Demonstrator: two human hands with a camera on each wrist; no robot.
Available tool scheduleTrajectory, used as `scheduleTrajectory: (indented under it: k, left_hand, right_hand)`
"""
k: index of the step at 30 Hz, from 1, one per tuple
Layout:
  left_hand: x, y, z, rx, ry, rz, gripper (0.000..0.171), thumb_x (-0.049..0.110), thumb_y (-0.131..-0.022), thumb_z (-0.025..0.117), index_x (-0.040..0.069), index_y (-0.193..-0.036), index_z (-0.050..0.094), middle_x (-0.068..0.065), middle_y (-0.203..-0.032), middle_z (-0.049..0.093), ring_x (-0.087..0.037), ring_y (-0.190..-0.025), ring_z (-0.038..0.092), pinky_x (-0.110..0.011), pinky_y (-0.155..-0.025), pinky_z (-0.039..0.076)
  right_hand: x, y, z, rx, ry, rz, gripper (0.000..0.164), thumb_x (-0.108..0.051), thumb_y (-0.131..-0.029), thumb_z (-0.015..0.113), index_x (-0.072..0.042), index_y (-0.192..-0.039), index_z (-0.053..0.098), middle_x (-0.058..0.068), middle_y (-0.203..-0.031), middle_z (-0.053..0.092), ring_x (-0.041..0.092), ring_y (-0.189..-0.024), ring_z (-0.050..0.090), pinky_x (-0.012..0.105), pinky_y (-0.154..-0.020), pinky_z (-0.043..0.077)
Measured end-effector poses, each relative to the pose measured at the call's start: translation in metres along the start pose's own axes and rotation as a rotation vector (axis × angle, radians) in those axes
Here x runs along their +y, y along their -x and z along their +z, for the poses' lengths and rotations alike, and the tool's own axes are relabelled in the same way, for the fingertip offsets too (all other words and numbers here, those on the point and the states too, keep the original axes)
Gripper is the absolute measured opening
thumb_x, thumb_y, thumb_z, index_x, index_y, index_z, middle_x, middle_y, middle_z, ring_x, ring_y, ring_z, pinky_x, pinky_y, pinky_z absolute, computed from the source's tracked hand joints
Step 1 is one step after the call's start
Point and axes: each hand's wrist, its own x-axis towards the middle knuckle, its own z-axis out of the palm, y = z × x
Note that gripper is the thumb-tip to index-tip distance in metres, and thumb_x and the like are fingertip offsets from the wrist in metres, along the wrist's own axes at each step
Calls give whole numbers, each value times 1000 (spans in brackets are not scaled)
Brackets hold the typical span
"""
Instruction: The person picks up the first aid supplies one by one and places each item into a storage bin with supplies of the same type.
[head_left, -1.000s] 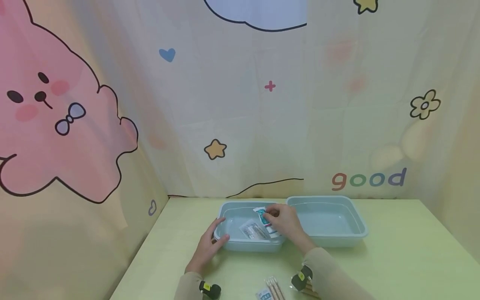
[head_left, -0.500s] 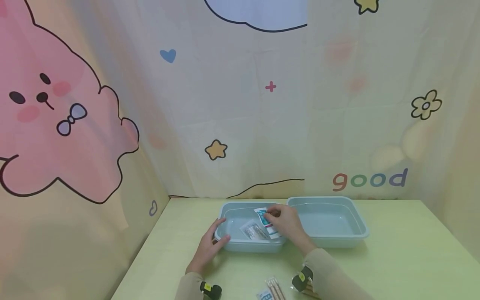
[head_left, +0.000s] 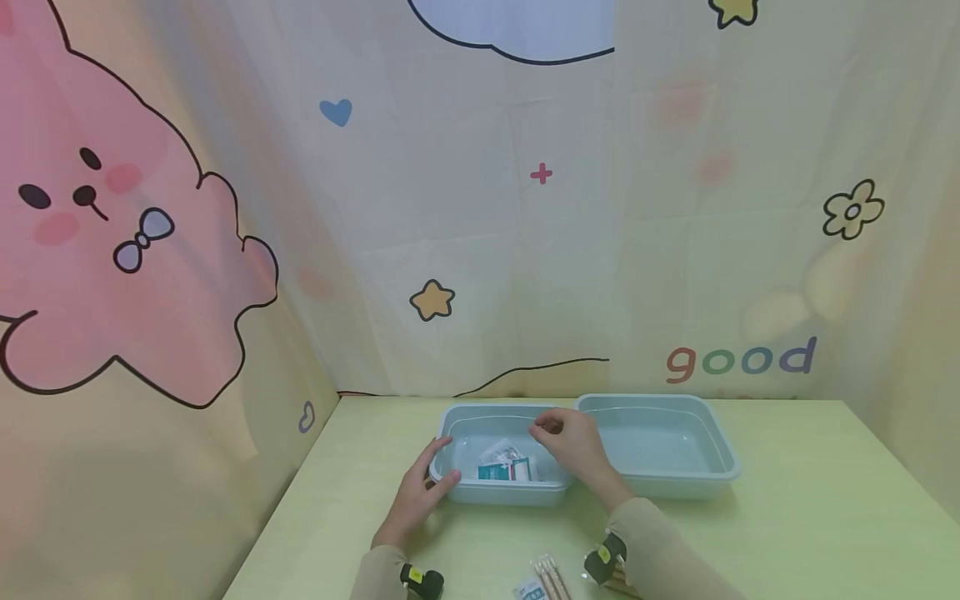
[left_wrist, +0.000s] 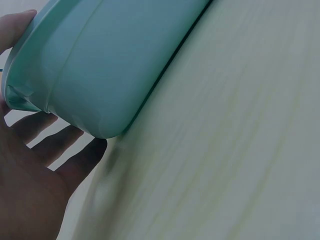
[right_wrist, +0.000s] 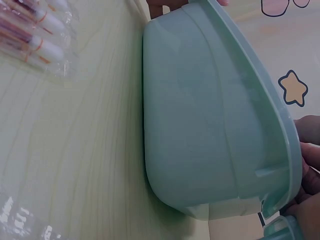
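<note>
My left hand [head_left: 412, 496] grips the left end of a pale blue plastic bin [head_left: 506, 495], thumb over the front rim. In the left wrist view its fingers [left_wrist: 82, 160] lie against the outside wall. Inside the bin, a teal-and-white packet [head_left: 495, 472] lies in front of a clear packet [head_left: 501, 451], partly covering it. Over the bin's right end hovers my right hand [head_left: 573, 442], fingers loosely bent with nothing between them. The right wrist view shows mostly the bin's outer wall [right_wrist: 190, 110], with part of the right hand behind the rim.
A second blue bin [head_left: 678, 485] stands close on the right. Near the front edge lie a clear pack of white-tipped sticks [head_left: 551, 575] and another pack [head_left: 622, 581], partly hidden by the right wrist. A printed curtain [head_left: 480, 208] hangs behind the table.
My right hand has let go of the teal-and-white packet, which has dropped flat onto the bin's floor over the clear packet. The left hand keeps its place on the bin.
</note>
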Motion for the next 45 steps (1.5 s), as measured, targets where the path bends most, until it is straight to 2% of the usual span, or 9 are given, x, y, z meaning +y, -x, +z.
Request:
scheduleTrajectory:
  k: [5, 8, 19, 26, 31, 35, 44, 45]
  left_hand:
    - [-22, -7, 8, 28, 6, -4, 60, 35, -94, 63, 26, -148, 39, -15, -161, 22, -44, -145, 25, -61, -110, 34]
    - [-27, -9, 9, 34, 6, 6, 58, 35, -94, 64, 30, -147, 40, -13, -161, 23, -43, -145, 25, -61, -110, 35]
    - [-29, -10, 9, 41, 1, 3, 58, 37, -93, 65, 30, -146, 42, -13, -161, 23, -42, -145, 25, -61, -110, 35]
    - [-28, -9, 9, 39, 8, 9, 58, 37, -93, 65, 30, -146, 42, -12, -161, 24, -43, -145, 26, -61, -110, 34]
    - [-26, -10, 8, 41, 13, 9, 59, 37, -93, 65, 29, -146, 42, -11, -161, 24, -42, -145, 26, -61, -110, 35]
    - [-28, -10, 8, 39, 14, 3, 59, 40, -92, 65, 32, -145, 42, -12, -161, 24, -43, -145, 25, -61, -110, 35]
    - [-24, -9, 6, 36, 11, 9, 58, 37, -93, 65, 30, -146, 42, -14, -160, 25, -44, -144, 27, -60, -109, 36]
    - [-29, -11, 8, 42, 12, 13, 58, 38, -92, 65, 32, -145, 42, -13, -161, 25, -43, -144, 27, -60, -109, 37]
  right_hand:
    - [-1, 1, -2, -10, 12, 22, 9, -22, -84, 76, -14, -87, 74, -3, -80, 72, 11, -75, 63, 29, -68, 55]
    - [-3, 2, -3, -8, 8, 19, 9, -22, -84, 76, -14, -87, 74, -3, -80, 72, 10, -75, 63, 30, -69, 55]
    - [-4, 5, -7, 19, -35, -14, 7, -22, -85, 75, -15, -87, 74, -4, -79, 72, 10, -75, 64, 30, -70, 55]
    - [-6, 9, -10, 32, -58, -44, 7, -22, -85, 74, -16, -88, 74, -6, -79, 71, 9, -73, 63, 26, -69, 54]
    - [-8, 15, -16, 15, -80, -71, 5, -19, -84, 75, -15, -88, 74, -4, -81, 72, 8, -71, 61, 22, -66, 52]
    - [-8, 21, -21, -15, -96, -81, 6, -18, -84, 76, -14, -89, 74, -3, -83, 72, 6, -71, 61, 20, -66, 52]
    - [-10, 39, -28, -70, -139, -259, 11, -16, -84, 76, -10, -92, 74, -5, -83, 71, 1, -70, 59, 20, -62, 53]
    - [-11, 41, -28, -81, -147, -267, 11, -17, -84, 76, -10, -93, 74, -5, -84, 72, 1, -70, 60, 20, -63, 53]
